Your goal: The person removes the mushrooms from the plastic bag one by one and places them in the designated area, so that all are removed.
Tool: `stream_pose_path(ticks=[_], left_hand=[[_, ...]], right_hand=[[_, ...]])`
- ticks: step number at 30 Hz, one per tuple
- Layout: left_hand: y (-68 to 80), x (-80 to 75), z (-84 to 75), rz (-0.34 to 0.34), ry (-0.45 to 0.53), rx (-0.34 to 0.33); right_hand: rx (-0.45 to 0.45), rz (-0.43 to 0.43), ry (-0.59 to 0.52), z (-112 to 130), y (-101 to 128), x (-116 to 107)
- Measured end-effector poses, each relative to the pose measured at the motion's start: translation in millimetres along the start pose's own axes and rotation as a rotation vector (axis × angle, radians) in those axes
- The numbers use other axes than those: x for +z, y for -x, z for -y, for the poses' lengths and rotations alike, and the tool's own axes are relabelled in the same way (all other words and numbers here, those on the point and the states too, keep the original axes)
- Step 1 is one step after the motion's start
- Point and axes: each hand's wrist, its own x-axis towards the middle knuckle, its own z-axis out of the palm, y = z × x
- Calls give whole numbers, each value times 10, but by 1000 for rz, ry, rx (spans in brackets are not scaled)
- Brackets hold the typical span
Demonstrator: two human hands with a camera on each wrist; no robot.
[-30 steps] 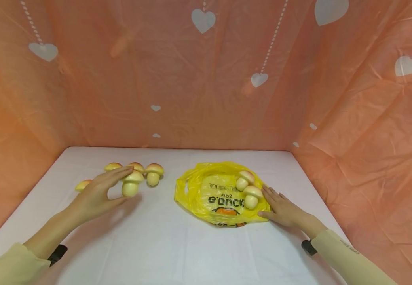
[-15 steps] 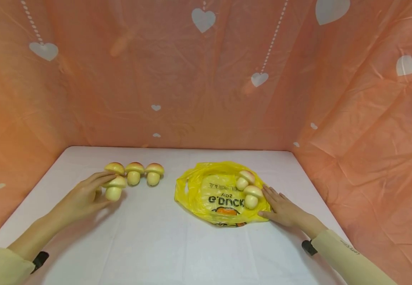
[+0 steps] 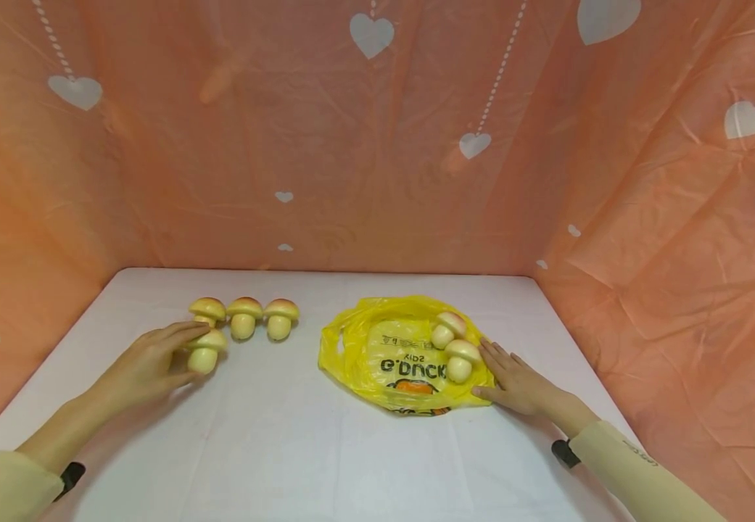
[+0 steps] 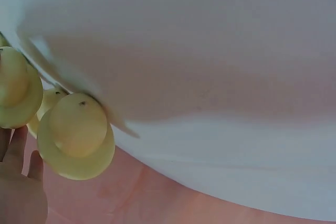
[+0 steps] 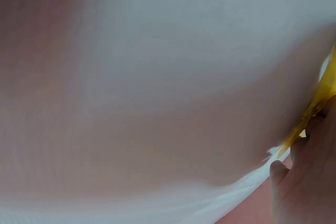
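Observation:
In the head view my left hand (image 3: 149, 362) holds a toy mushroom (image 3: 204, 352) between fingers and thumb, low over the table at the left. Its cap overlaps the stem of the mushroom (image 3: 207, 308) behind it, the leftmost of a row of three. Farther along that row are a mushroom (image 3: 244, 317) and another mushroom (image 3: 280, 318), all upright with reddish-yellow caps. My right hand (image 3: 526, 384) lies with straight fingers at the right edge of a flat yellow plastic bag (image 3: 357, 370). Two mushrooms (image 3: 460, 362) lie at the bag's right side, by my right fingertips.
The white table (image 3: 266, 442) spans the space before me. Orange cloth (image 3: 377, 210) with white hearts surrounds its back and sides. The table edge curves through the left wrist view, with mushrooms (image 4: 79, 135) close to it.
My left hand has moved left with its mushroom and then slightly lower. A mushroom seen at the far left a second ago no longer shows. My right hand stays at the bag.

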Motion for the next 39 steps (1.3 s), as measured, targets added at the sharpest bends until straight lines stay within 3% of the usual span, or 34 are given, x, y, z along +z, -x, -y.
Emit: stream_pose_path(ticks=[7,23,39], left_hand=[[23,-6,-18,54,9,-41],[31,38,23,15,-24,21],[48,68,22,5,-40,25]], right_hand=[[-2,-5,-8,11,8,-3],[1,-6,7,3,3,-9],[-7,-11,2,18,12,-12]])
